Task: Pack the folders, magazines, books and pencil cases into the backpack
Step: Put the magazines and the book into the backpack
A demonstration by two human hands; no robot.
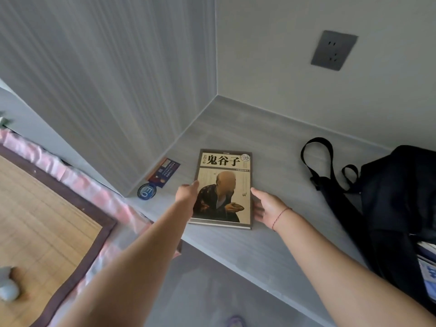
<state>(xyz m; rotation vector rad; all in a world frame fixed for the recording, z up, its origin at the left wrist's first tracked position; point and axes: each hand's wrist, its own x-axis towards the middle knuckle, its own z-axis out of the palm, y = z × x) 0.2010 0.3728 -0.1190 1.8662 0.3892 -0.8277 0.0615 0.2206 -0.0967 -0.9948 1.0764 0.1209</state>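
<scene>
While the book (pixel 224 175) lies flat and face up mid-desk (pixel 271 232), both hands flank it. The left hand (pixel 187 194) is at the book's 9 o'clock edge with the thumb on the cover; the fingers are hidden, so I can't tell if it pinches yet. The right hand (pixel 265 206) is at the 4 o'clock edge, spread wide and relaxed, fingers alongside the edge and holding nothing. The black backpack (pixel 396 197) slumps at the book's 3 o'clock, near but apart, its strap loop (pixel 317 159) flopped toward 1 o'clock. Some printed items (pixel 428 267) show inside its mouth at 4 o'clock. A card (pixel 164 172) and a round blue badge (pixel 146 191) sit at the book's 9 o'clock against the wall.

Handling guess: thin paperback, light, glossy cover so probably a bit slick, stiff enough to lift flat but it'll sag if taken by one corner. It lies flush on the desk, so best to slide it to the near 6 o'clock edge or tip one long side up, then pinch both long edges. The bag is soft, so its mouth likely needs holding open.
</scene>
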